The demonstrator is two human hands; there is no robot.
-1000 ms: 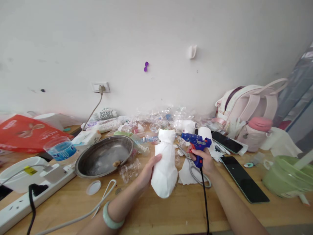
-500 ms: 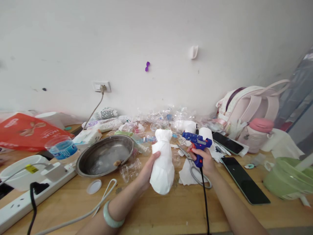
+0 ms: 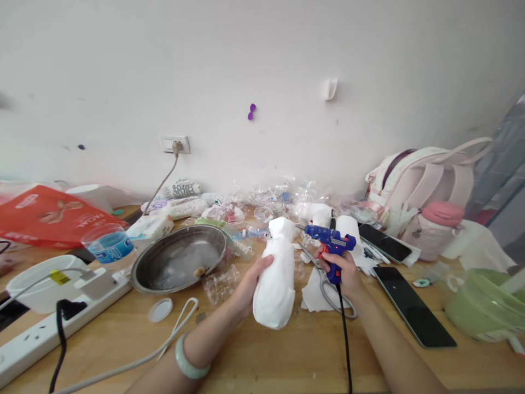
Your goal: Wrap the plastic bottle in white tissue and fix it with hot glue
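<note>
Just right of the metal basin [image 3: 141,273], a white wrapped form [image 3: 274,290] is held up above the table [image 3: 250,361] in the left hand [image 3: 251,284], whose thumb presses its upper face on the basin side; the other fingers are hidden behind it. Its long axis runs away from the person with a slight lean away from the basin, the narrow neck at the far end and the wide, rounded end near. Farther right of the basin, the right hand [image 3: 344,268] has its fingers wrapped around the grip of a blue glue gun [image 3: 332,239]. The nozzle points back toward the basin side, close to the form's neck; whether they touch I cannot tell. The basin holds something cloudy and grey, perhaps liquid, with a brownish lump [image 3: 200,272] by its near right rim. Left of the basin stand a clear cup [image 3: 112,249] with a blue label and a white tub [image 3: 30,298], the tub's contents hidden. Far right of the basin, a green bucket [image 3: 467,301] has a pale rod [image 3: 514,283] in it.
</note>
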